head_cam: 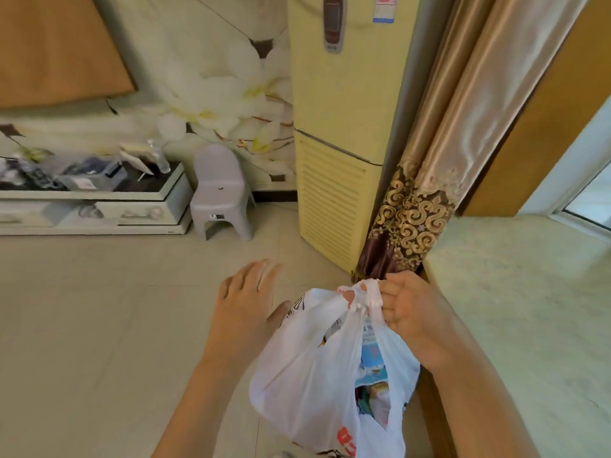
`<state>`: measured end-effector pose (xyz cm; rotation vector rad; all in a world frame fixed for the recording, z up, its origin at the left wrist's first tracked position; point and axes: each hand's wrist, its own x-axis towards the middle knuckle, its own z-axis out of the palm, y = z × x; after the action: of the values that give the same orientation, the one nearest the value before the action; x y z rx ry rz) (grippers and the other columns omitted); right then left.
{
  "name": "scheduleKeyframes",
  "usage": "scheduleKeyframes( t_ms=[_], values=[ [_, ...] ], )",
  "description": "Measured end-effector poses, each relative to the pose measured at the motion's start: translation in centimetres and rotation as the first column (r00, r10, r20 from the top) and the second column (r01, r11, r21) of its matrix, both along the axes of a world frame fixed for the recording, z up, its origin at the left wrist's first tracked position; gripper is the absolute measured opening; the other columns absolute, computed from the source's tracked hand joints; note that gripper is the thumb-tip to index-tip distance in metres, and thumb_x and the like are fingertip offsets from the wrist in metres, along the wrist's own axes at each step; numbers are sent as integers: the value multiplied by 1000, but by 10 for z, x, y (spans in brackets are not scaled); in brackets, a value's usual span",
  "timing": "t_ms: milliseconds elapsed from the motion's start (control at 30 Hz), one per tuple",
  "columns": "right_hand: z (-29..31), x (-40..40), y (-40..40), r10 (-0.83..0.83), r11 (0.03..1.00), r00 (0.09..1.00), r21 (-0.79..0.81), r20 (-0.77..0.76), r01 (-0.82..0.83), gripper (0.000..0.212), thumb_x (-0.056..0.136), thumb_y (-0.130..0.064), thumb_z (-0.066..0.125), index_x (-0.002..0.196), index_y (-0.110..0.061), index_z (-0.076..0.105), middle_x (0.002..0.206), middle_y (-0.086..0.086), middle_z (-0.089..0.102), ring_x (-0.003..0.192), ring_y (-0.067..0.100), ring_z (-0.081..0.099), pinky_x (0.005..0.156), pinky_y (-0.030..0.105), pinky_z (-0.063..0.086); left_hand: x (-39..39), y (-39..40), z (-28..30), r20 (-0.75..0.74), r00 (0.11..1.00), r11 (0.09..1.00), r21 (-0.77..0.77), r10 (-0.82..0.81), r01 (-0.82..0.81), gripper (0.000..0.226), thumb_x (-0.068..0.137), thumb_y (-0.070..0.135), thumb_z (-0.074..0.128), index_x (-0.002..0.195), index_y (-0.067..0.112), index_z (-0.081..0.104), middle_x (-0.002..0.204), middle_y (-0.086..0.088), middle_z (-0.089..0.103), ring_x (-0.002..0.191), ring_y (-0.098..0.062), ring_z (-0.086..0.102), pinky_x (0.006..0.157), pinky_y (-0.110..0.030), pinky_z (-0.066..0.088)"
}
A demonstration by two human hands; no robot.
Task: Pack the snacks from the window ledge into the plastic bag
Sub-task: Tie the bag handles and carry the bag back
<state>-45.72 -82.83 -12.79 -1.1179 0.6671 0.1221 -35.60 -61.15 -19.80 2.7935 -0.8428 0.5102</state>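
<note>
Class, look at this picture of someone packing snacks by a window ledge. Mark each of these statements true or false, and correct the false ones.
1. The right hand holds the plastic bag by its gathered handles. True.
2. The left hand grips a snack packet. False: it is open with fingers spread and holds nothing.
3. Snack packets show through the opening of the bag. True.
4. The part of the window ledge in view is piled with snacks. False: no snacks lie on the part that shows.
5. A small grey stool stands to the right of the curtain. False: it stands to the left, beside the low cabinet.
</note>
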Motion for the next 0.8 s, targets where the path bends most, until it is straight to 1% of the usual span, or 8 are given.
scheduleKeyframes(
  t_ms=[67,167,200,267,333,467,700,800],
  values=[
    [-1,22,27,5,1000,1000,-11,1,-5,42,97,-23,35,114,7,61,90,18,73,81,26,65,76,34,49,21,30,0,-6,1000,1000,-14,24,-24,56,76,42,72,126,21,56,129,-1,58,116,-25,56,87,-41,48],
    [1,55,66,30,999,999,-23,18,-30,43,98,-23,34,113,6,62,95,20,72,88,29,64,88,39,48,47,73,4,8,999,999,-13,46,-46,53,83,50,47,128,23,53,131,1,56,117,-23,53,88,-40,47],
    [3,67,78,41,999,999,-27,20,-41,43,98,-23,34,111,5,63,94,19,73,87,29,64,90,41,47,57,87,5,9,999,999,-9,50,-49,54,82,51,43,128,24,52,131,2,56,118,-23,53,90,-40,45],
    [7,91,100,73,996,997,-51,31,-71,40,98,-23,34,108,4,63,89,17,73,84,28,63,87,40,47,75,112,8,29,997,997,-23,71,-71,51,83,49,50,128,25,51,132,3,55,119,-22,53,96,-41,39],
    [11,117,119,117,991,992,-68,38,-115,39,98,-22,34,107,3,63,87,16,74,83,28,62,84,38,47,91,135,11,37,992,992,-48,121,-119,52,82,46,61,128,25,52,133,2,54,121,-22,52,100,-46,37],
    [13,173,152,214,975,976,-67,41,-211,42,97,-24,34,113,3,61,90,15,74,83,27,62,83,38,47,122,171,13,41,979,978,-73,197,-194,54,83,50,42,127,22,55,132,0,55,121,-22,53,98,-47,41],
    [1,293,190,329,944,944,2,38,-329,47,96,-33,39,118,4,59,101,18,72,93,30,63,100,44,41,199,211,7,61,950,952,-39,306,-304,55,83,49,43,127,20,58,133,-2,56,121,-24,53,96,-47,43],
    [-7,347,201,400,916,916,16,33,-401,47,95,-34,39,118,3,59,105,17,72,100,30,61,107,48,37,247,219,4,68,929,932,-34,363,-362,53,81,44,65,128,20,58,134,-2,56,122,-24,52,97,-47,42]
  ],
)
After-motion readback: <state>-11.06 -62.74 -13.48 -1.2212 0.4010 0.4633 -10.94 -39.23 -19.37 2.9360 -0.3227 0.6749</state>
